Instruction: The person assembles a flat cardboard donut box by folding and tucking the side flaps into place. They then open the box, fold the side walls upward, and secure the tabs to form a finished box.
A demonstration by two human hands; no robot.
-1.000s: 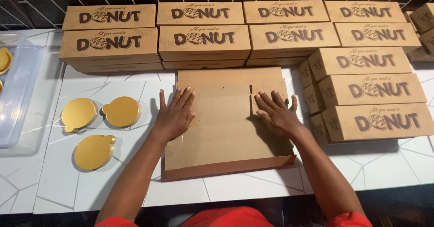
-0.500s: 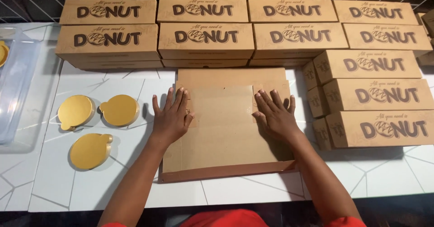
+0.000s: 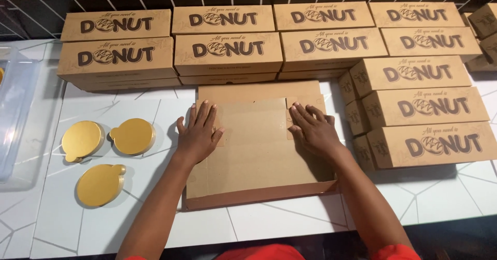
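A flat brown cardboard box blank point(image 3: 259, 161) lies on the white counter in front of me, its side flaps folded inward. My left hand point(image 3: 199, 133) presses palm-down on the left flap, fingers spread. On the right flap my right hand point(image 3: 313, 128) lies flat in the same way. Neither hand grips anything.
Stacks of closed brown printed boxes line the back point(image 3: 228, 53) and the right side point(image 3: 427, 143). Three piles of round gold cake boards point(image 3: 101, 183) sit left of the blank. A clear plastic tub point(image 3: 15, 112) stands at the far left. The counter's front edge point(image 3: 207, 242) is close to me.
Both hands have slid slightly toward the far part of the blank and press the side flaps flatter. The blank itself stays in place.
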